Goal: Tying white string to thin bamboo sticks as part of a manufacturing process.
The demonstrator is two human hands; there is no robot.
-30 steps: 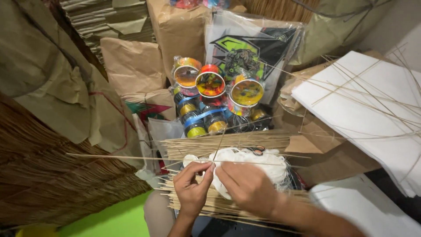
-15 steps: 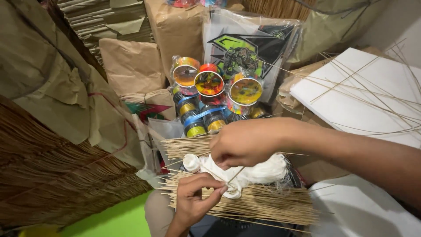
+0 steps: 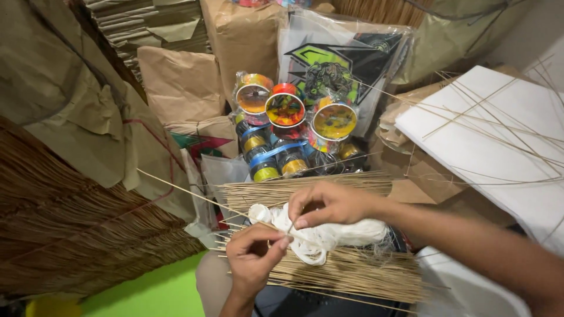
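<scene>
My left hand (image 3: 254, 258) pinches a thin bamboo stick (image 3: 194, 196) that slants up and to the left from my fingers. My right hand (image 3: 326, 203) reaches in from the right, its fingers pinching white thread just above the left hand. A loose bundle of white thread (image 3: 329, 236) lies under both hands. It rests on a flat bundle of thin bamboo sticks (image 3: 352, 273) across my lap.
Behind the hands stand several colourful thread spools (image 3: 286, 132) wrapped in plastic and a packet of printed kites (image 3: 341, 64). White paper sheets (image 3: 487, 147) with loose sticks lie at the right. Brown paper parcels (image 3: 176, 79) and heaps of dry sticks (image 3: 64, 235) fill the left.
My right hand has drawn back from over the thread bundle to pinch thread by the left hand. The left hand has risen, and a single stick now slants up to the left.
</scene>
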